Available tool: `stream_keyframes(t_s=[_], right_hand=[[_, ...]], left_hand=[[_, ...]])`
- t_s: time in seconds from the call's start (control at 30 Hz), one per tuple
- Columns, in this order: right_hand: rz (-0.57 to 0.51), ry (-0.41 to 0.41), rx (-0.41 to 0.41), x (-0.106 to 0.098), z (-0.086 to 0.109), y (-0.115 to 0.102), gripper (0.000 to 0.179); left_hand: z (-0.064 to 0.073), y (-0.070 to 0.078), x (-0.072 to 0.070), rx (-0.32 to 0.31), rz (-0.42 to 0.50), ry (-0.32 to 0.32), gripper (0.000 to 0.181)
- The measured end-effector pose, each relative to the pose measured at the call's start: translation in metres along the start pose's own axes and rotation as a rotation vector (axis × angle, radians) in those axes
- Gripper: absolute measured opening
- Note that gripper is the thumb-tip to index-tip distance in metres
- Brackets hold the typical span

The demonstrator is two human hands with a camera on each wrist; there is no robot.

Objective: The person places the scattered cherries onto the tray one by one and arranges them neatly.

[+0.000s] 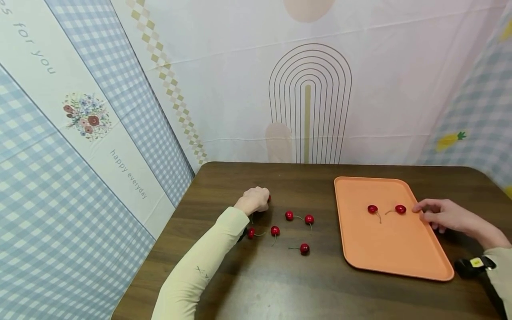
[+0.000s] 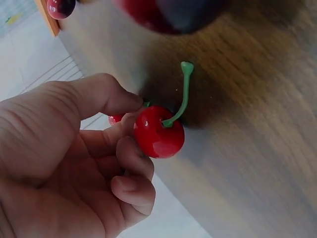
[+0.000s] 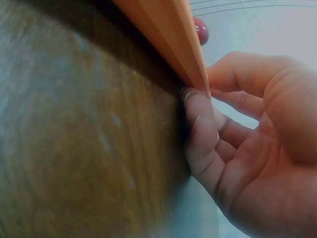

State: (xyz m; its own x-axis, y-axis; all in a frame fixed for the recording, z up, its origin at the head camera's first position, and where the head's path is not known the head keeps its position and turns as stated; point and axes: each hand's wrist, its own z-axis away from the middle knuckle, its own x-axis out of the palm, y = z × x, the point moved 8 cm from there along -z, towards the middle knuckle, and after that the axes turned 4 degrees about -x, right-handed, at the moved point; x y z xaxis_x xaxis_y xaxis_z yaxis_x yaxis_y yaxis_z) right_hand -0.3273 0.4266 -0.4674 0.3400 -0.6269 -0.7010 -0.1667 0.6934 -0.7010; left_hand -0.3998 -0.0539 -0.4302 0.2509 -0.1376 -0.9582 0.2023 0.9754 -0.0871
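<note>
At the left part of the table, my left hand pinches a cherry by its green stem between thumb and forefinger. That red cherry is mostly hidden behind the fingers. Right in front of the fingers, a second cherry shows its stem pointing up and away. On the right, my right hand grips the right rim of an orange tray, thumb above and fingers curled below the edge. Two cherries lie on the tray, one left and one near the hand.
Several loose cherries lie between the left hand and the tray, among them one in the middle and one nearer the front. The dark wooden table meets a patterned cloth at its back edge.
</note>
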Motion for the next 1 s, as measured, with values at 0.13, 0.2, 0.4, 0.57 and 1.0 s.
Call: stream_keyframes(t_s=[0.13, 0.2, 0.4, 0.57, 1.0], right_hand=[[0.001, -0.002, 0.001, 0.000, 0.000, 0.000, 0.029], [-0.001, -0.004, 0.004, 0.000, -0.001, 0.000, 0.030], [-0.005, -0.004, -0.008, 0.001, 0.000, -0.001, 0.030], [-0.007, -0.005, 0.012, 0.003, 0.000, 0.001, 0.032], [0.009, -0.004, -0.003, 0.001, -0.001, 0.001, 0.029]], left_hand=[[-0.001, 0.000, 0.001, 0.006, 0.000, -0.026, 0.014], [-0.002, 0.002, 0.000, 0.019, 0.024, -0.031, 0.012], [-0.001, 0.019, -0.012, 0.092, 0.131, 0.007, 0.016], [0.004, 0.041, -0.023, 0.166, 0.189, 0.036, 0.033], [0.013, 0.095, -0.052, 0.297, 0.460, 0.138, 0.038]])
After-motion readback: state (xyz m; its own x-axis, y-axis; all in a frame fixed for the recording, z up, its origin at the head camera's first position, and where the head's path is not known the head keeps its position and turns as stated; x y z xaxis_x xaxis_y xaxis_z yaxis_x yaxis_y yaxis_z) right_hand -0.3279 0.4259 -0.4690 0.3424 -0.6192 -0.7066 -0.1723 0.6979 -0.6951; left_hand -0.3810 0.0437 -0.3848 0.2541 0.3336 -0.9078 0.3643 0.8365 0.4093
